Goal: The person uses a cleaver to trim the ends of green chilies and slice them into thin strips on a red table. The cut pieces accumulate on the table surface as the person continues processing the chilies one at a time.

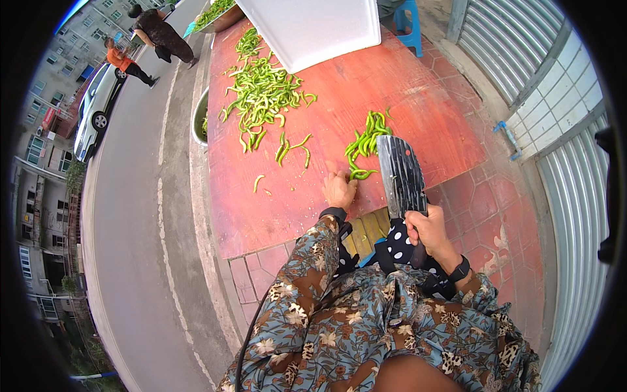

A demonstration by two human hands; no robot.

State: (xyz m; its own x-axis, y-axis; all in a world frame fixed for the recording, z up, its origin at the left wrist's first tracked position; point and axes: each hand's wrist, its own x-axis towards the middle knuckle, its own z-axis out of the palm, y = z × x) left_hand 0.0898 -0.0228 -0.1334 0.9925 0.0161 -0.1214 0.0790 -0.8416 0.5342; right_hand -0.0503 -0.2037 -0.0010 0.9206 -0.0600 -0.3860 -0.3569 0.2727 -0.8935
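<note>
My right hand (429, 229) grips the handle of a broad cleaver (400, 171), its dark, streaked blade pointing away from me at the table's near right edge. On the red tabletop (343, 108) rests my left hand (340, 190), fingers curled down beside the nearest green chili peppers (363, 174). Whether its fingertips hold a pepper is hidden. A small pile of whole green chilies (370, 133) lies just beyond, left of the blade tip. Farther left spreads a bigger heap of green chilies (267, 95), with a few strays (291, 148) nearer me.
A white foam box (323, 29) stands at the table's far side, near a metal basin of chilies (223, 17). Another basin (200, 117) sits by the left edge. A blue stool (409, 27) is far right. Two people (161, 36) and a white car (100, 110) occupy the street.
</note>
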